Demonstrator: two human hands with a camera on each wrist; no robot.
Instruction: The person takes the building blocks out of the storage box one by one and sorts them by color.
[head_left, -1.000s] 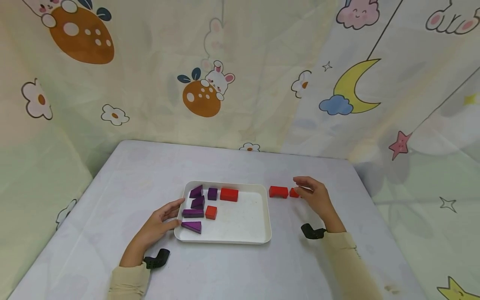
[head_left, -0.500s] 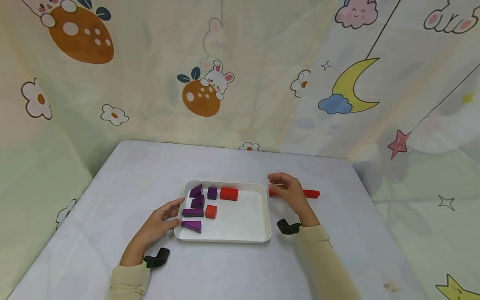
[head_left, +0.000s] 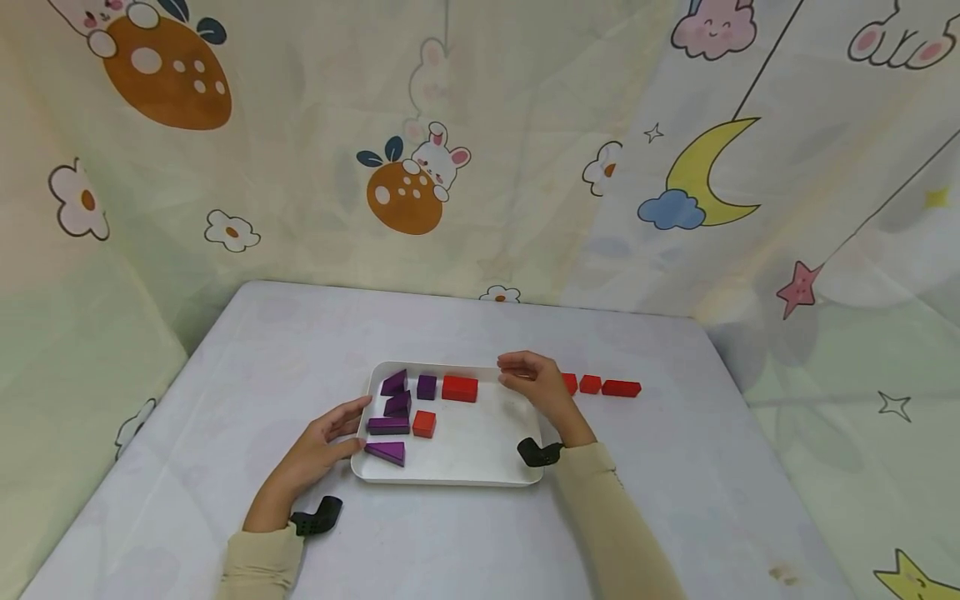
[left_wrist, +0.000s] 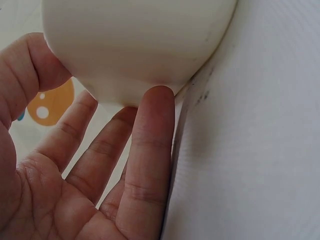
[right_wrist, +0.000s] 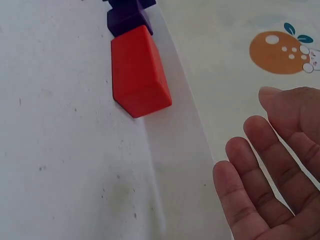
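A shallow white tray (head_left: 472,454) lies on the table. My left hand (head_left: 318,446) rests along its left end, and in the left wrist view the straight fingers (left_wrist: 152,135) touch the tray's outer wall. Over the tray's far right corner is my right hand (head_left: 543,392). Its fingers (right_wrist: 232,192) are relaxed and hold nothing. Inside the tray, a red oblong block (head_left: 459,388) sits beside a purple cube (head_left: 427,387), with a red cube (head_left: 423,424) nearer. Several purple blocks, including a wedge (head_left: 387,452), line the left side.
To the right of the tray, a row of red pieces stands on the table: one partly hidden behind my right hand, a small red block (head_left: 590,384) and a long red bar (head_left: 621,388). A patterned cloth (head_left: 525,167) hangs behind the table (head_left: 420,542).
My right hand has moved left from the red row to above the tray's far right corner, uncovering the small red block and the bar. The left hand and the blocks stay put.
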